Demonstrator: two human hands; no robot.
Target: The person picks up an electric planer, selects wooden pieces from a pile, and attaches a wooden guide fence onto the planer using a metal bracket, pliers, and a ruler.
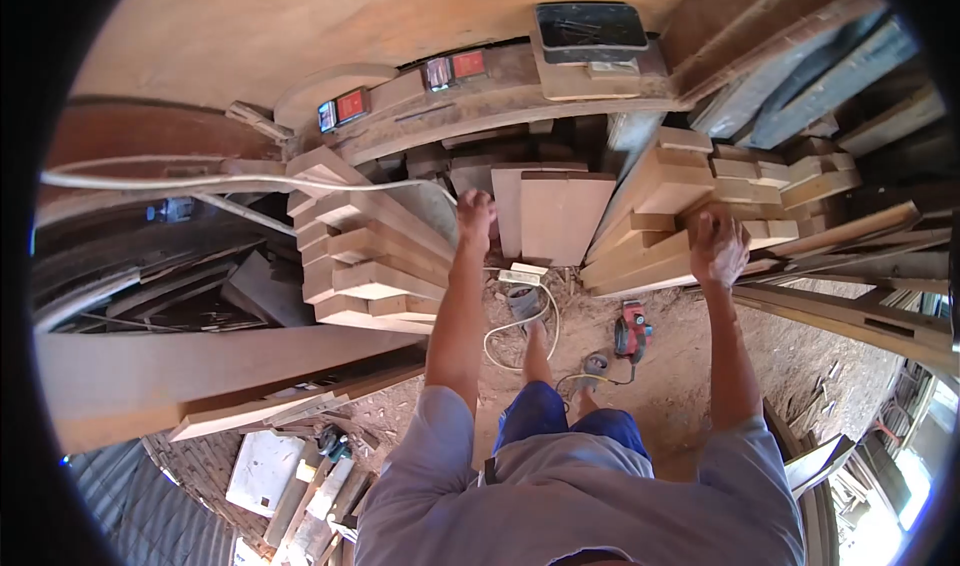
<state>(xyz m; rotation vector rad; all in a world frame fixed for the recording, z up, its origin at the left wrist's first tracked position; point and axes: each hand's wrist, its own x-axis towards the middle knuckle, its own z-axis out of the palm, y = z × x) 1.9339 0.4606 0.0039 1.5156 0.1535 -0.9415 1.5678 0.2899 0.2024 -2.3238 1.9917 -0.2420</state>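
My left hand (477, 216) is raised beside the left stack of wooden boards (375, 281), its fingers curled closed. A white cable (350, 181) runs in from the left to these fingers, which appear closed around it. Below, the cable leads to a white power strip (519, 277) on the ground. My right hand (718, 248) is at the right stack of wooden boards (655, 181), in front of the board ends. Its fingers are bent closed, and whether they grip a board is hidden. Between the stacks, two flat boards (568, 216) lean upright.
A red power planer (631, 331) lies on the dusty ground near my feet. A wooden ledge (500, 106) at the back holds red boxes (468, 63) and a black tray (590, 28). Long planks (850, 326) extend on the right, and a wide board (220, 366) juts out at left.
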